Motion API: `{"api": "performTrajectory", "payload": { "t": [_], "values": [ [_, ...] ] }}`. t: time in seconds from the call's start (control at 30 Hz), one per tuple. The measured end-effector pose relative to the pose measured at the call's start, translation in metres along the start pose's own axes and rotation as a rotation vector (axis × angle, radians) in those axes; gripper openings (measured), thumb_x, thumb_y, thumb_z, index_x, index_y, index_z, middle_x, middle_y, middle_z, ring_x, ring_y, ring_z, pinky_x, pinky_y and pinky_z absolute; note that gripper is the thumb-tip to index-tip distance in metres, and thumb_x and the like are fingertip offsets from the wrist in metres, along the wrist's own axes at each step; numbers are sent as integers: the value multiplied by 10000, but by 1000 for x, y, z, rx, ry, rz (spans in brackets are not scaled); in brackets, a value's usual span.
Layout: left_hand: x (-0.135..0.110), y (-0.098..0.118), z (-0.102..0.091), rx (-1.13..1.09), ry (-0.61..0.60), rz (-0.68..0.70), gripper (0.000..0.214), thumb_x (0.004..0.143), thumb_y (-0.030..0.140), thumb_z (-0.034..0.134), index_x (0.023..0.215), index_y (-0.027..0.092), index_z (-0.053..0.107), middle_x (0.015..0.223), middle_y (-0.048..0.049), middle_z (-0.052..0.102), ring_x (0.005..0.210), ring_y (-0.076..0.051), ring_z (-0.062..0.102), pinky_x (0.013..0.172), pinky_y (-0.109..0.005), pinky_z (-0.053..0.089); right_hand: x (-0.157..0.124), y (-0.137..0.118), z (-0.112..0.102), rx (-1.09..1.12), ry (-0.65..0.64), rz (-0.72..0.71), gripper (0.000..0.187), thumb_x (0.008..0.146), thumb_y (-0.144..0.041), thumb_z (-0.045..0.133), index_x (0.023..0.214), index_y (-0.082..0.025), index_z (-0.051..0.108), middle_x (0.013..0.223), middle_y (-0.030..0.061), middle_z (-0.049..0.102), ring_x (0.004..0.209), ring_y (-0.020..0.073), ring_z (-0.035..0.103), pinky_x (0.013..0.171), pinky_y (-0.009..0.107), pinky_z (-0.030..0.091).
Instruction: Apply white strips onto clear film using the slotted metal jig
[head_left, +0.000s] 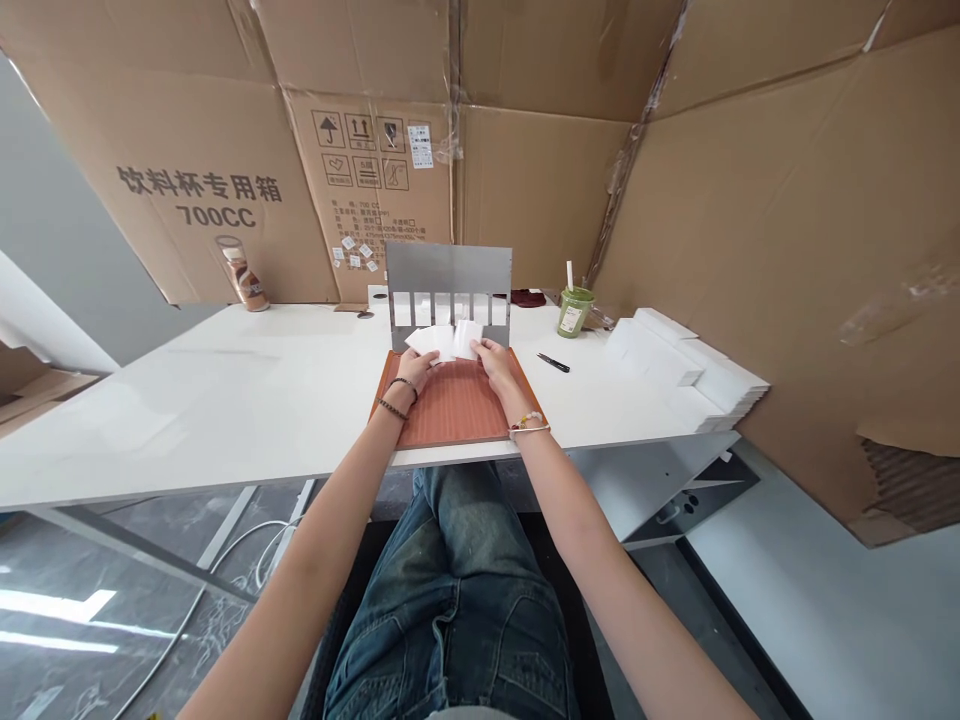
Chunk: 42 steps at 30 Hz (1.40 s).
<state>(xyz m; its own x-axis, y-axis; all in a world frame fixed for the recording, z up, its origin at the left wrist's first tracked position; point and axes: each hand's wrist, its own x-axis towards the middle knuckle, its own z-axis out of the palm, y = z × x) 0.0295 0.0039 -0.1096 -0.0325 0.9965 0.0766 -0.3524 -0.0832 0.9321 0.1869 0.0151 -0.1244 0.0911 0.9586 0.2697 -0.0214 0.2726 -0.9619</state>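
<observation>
Several small white cards (433,341), loosely fanned, are pinched in my left hand (420,367). My right hand (491,358) grips another few white cards (468,338) close beside them. The two groups nearly meet in the middle, and I cannot tell whether they overlap. Both hands are over a reddish-brown board (454,410) at the table's front edge. Just behind the cards stands an upright grey panel (448,266) with a row of tall slots along its lower part. Whatever is printed on the cards, if anything, does not show.
On the white table (225,410), a black pen (553,362) and a green drink cup with a straw (575,312) lie to the right, near stacked white sheets (675,360). A brown bottle (246,280) stands back left. Cardboard walls (540,190) enclose the back and right.
</observation>
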Motion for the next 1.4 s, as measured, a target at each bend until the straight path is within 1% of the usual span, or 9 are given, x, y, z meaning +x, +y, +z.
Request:
{"api": "performTrajectory", "payload": {
  "t": [0.17, 0.4, 0.57, 0.67, 0.83, 0.93, 1.17, 1.4],
  "values": [
    [-2, 2, 2, -12, -37, -25, 236, 903, 279, 579, 1083, 127, 582, 1038, -64, 619, 857, -162, 622, 729, -336, 553, 1, 2, 2, -14, -55, -1, 226, 915, -335, 579, 991, -123, 605, 958, 37, 625, 808, 148, 611, 723, 319, 531],
    [-4, 2, 2, -7, -64, -22, 235, 902, 278, 579, 1083, 128, 582, 1040, -64, 617, 859, -162, 620, 732, -337, 552, -1, 2, 2, -18, -90, -1, 234, 921, -342, 570, 1003, -125, 601, 962, 38, 622, 811, 149, 611, 724, 322, 533],
    [-5, 1, 2, -3, -70, -16, 221, 902, 280, 579, 1059, 124, 588, 1010, -57, 621, 835, -154, 620, 717, -326, 551, -4, -1, 2, -34, -87, 11, 240, 922, -351, 567, 992, -124, 603, 939, 32, 624, 786, 143, 611, 705, 310, 533],
    [-5, 2, 2, -10, -74, -16, 216, 903, 282, 579, 1049, 123, 591, 992, -53, 626, 818, -149, 621, 708, -320, 550, -6, -4, 1, -48, -77, 27, 250, 926, -361, 558, 1011, -130, 602, 959, 34, 623, 795, 148, 609, 710, 312, 535],
    [-5, 3, 1, 3, -66, -17, 234, 906, 299, 574, 1064, 126, 588, 1007, -57, 624, 830, -154, 622, 714, -326, 551, -8, -5, 3, -38, -66, 53, 250, 924, -358, 561, 1020, -130, 597, 960, 35, 619, 791, 145, 609, 698, 306, 535],
    [-6, 2, -1, 21, -68, -18, 223, 903, 280, 579, 1063, 125, 587, 1010, -57, 621, 829, -152, 620, 713, -323, 550, -8, -4, 4, -24, -69, 62, 230, 921, -339, 570, 1001, -125, 599, 937, 31, 617, 775, 139, 608, 684, 297, 534],
    [-8, 3, 0, 32, -97, -28, 218, 899, 264, 583, 1068, 126, 586, 1025, -59, 619, 840, -155, 619, 718, -324, 551, -4, 1, 4, -22, -86, 53, 217, 917, -331, 578, 976, -124, 603, 911, 24, 619, 755, 131, 606, 671, 287, 533],
    [-9, 5, 0, 50, -96, -23, 256, 906, 301, 573, 1099, 132, 578, 1041, -65, 616, 854, -162, 620, 726, -337, 553, 0, 6, 6, 5, -76, 25, 219, 921, -330, 572, 992, -125, 598, 916, 27, 618, 754, 129, 606, 675, 291, 532]
  ]
}}
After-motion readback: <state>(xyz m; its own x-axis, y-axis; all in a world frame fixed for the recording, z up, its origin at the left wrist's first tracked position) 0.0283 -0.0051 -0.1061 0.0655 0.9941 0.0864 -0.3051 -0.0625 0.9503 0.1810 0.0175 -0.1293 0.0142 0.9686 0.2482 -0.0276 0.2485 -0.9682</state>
